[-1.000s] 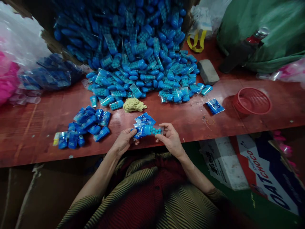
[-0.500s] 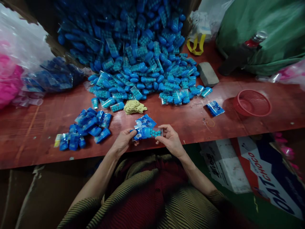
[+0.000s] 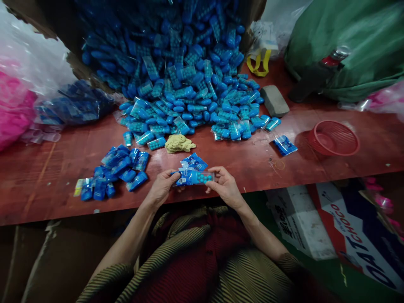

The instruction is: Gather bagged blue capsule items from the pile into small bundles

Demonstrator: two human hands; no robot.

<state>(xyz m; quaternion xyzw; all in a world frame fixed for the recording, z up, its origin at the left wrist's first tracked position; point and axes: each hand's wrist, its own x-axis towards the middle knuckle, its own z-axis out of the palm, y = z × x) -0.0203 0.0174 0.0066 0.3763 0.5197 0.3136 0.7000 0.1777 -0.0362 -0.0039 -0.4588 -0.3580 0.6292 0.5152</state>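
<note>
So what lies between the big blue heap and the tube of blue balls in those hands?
In the head view: a crumpled yellowish lump near the heap, then blue printed packaging just beyond the tube.

Left hand (image 3: 163, 187) and right hand (image 3: 225, 186) both pinch.

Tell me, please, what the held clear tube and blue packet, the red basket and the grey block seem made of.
Clear tube: probably glossy plastic, since blue balls show through. Blue packet: likely thin, shiny plastic film, judging by its glints. Red basket: seemingly smooth moulded plastic, evenly coloured with slatted walls. Grey block: matt, without shine; perhaps stone or foam, unclear which.
</note>
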